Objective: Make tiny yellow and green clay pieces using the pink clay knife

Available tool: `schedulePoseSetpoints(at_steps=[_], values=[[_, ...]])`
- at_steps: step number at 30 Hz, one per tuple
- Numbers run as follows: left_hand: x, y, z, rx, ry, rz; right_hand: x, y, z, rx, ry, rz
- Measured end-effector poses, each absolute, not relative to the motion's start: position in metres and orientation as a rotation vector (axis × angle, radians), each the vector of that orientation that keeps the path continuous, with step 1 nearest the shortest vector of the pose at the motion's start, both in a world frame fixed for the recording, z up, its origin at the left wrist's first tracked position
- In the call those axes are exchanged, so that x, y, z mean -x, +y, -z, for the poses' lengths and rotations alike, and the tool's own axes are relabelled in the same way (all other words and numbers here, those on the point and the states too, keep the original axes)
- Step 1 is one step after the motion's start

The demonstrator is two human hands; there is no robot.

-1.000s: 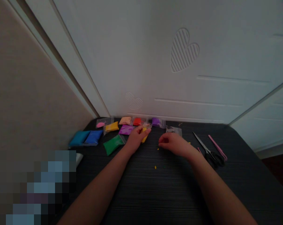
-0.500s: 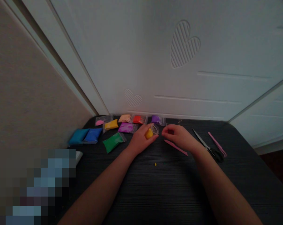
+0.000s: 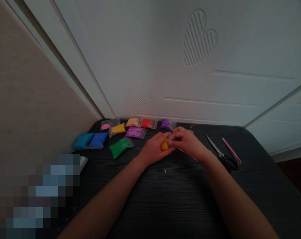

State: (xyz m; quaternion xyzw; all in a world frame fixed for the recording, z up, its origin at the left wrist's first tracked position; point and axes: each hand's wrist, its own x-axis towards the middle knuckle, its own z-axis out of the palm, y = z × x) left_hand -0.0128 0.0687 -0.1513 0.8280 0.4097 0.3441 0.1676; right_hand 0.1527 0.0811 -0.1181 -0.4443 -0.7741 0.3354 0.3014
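Note:
A small clear bag of yellow modelling clay [image 3: 164, 144] is held above the dark table by my left hand [image 3: 155, 148], whose fingers and thumb wrap round its sides. At the bag's clear top end, the fingertips of my right hand [image 3: 182, 139] are pinched together on the plastic; their exact hold is partly hidden. Below the right hand, a pink modelling tool [image 3: 193, 158] lies mostly covered. A tiny yellow bit of clay [image 3: 165, 171] rests on the table nearer to me.
Left and behind lie several clay bags, including green [image 3: 120, 148], blue [image 3: 98, 140], teal [image 3: 83, 141], red [image 3: 147, 123] and purple [image 3: 165, 124]. Scissors [image 3: 221, 154] and another pink tool [image 3: 230, 150] lie to the right. A white panel [image 3: 150, 73] rises behind the table.
My right hand has come left to the clear end of the bag and now pinches it. My left hand has shifted slightly right with the yellow clay bag.

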Motion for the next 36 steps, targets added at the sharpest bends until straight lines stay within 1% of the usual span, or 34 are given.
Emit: schedulePoseSetpoints(at_steps=[4, 6, 12, 16, 19, 22, 29, 32, 36], values=[[0.013, 0.068, 0.151, -2.37, 1.168, -1.001, -0.151, 0.08, 0.114, 1.188, -2.013, -0.879], [0.013, 0.068, 0.15, -2.377, 1.173, -1.022, -0.15, 0.079, 0.113, 1.222, -1.934, -0.935], [0.012, 0.065, 0.141, -2.438, 1.139, -0.983, -0.153, 0.078, 0.113, 1.114, -1.67, -1.412], [0.014, 0.061, 0.134, -2.38, 1.068, -0.956, -0.158, 0.08, 0.106, 1.13, -1.708, -1.555], [0.014, 0.06, 0.13, -2.293, 1.052, -0.963, -0.162, 0.083, 0.101, 1.182, -1.792, -1.566], [0.011, 0.061, 0.13, -2.227, 1.096, -0.982, -0.164, 0.083, 0.098, 1.221, -1.839, -1.51], [0.009, 0.065, 0.135, -2.167, 1.063, -1.036, -0.156, 0.079, 0.106, 1.302, -1.931, -1.167], [0.01, 0.066, 0.133, -2.132, 1.097, -1.014, -0.156, 0.081, 0.109, 1.29, -1.877, -1.205], [0.012, 0.071, 0.131, -2.04, 1.176, -0.958, -0.164, 0.086, 0.104, 1.207, -1.767, -1.42]])
